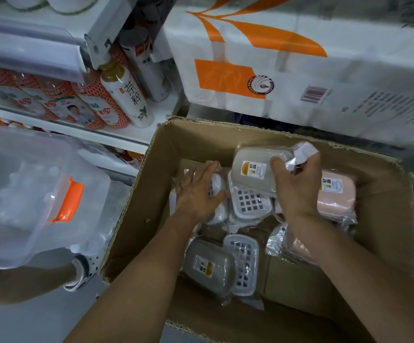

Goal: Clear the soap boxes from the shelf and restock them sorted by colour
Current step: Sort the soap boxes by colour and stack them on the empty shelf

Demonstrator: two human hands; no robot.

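An open cardboard box on the floor holds several plastic-wrapped soap boxes. My right hand grips the crinkled wrapper end of a grey soap box lifted at the back of the carton. My left hand lies flat, fingers spread, on a white soap box at the left. A pink soap box lies at the right, partly behind my right hand. Another grey soap box and a white slotted tray lie near the front.
A clear plastic bin with an orange latch stands at the left. Shelves behind it carry bottles and red-patterned packs. A large white and orange pack leans behind the carton. A shoe shows on the grey floor.
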